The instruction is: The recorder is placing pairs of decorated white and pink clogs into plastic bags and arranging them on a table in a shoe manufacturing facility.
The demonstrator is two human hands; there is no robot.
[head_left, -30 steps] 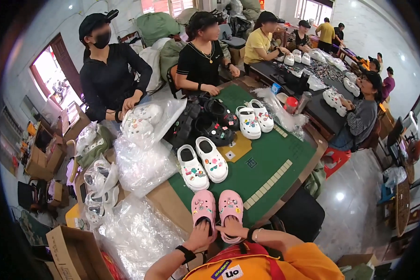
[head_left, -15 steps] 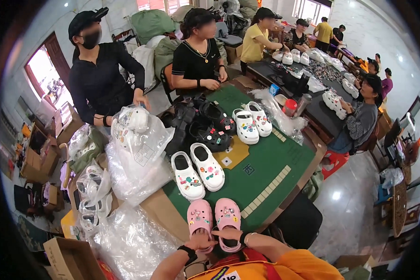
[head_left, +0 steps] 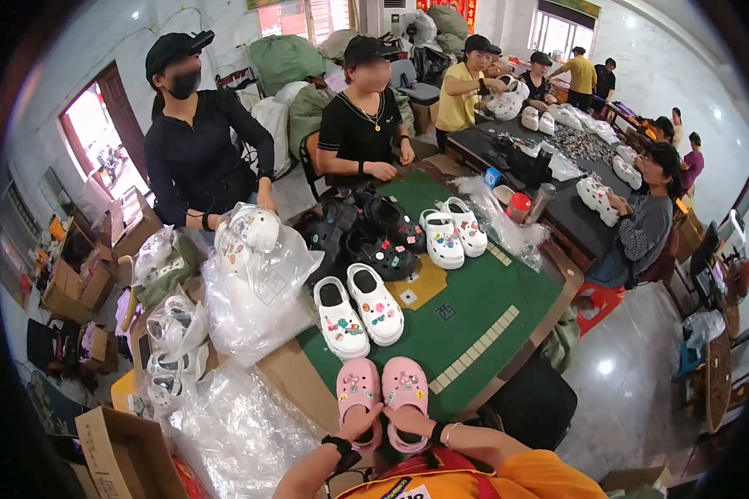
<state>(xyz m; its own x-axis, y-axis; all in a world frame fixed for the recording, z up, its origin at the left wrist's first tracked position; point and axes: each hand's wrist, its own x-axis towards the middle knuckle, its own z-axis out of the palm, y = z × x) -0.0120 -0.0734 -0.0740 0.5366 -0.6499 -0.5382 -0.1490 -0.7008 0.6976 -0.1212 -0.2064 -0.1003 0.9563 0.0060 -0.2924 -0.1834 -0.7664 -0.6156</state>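
A pair of pink clogs with charms stands side by side at the table's near edge, toes pointing away from me. Inside the heel opening of the left pink clog (head_left: pixel 359 379) is my left hand (head_left: pixel 359 421), its fingers hidden and the thumb along the inner side. The right pink clog (head_left: pixel 405 382) is gripped the same way by my right hand (head_left: pixel 411 422). Just beyond them stands a pair of white clogs (head_left: pixel 378 312) with colourful charms. Farther off are black clogs (head_left: pixel 383 255) in a pile and another white pair (head_left: pixel 443 239).
The green table mat (head_left: pixel 483 303) carries a row of pale tiles (head_left: pixel 477 349). Clear plastic bags (head_left: pixel 237 428) lie at left, near an open cardboard box (head_left: pixel 129 457). Across the table, a masked person (head_left: pixel 204 150) handles bagged white clogs (head_left: pixel 254 229); another person (head_left: pixel 362 125) sits beside.
Both my hands have gone deeper into the pink clogs, and the clogs now sit closer together. The view has shifted slightly. At the far table, a person in yellow has lifted a white clog.
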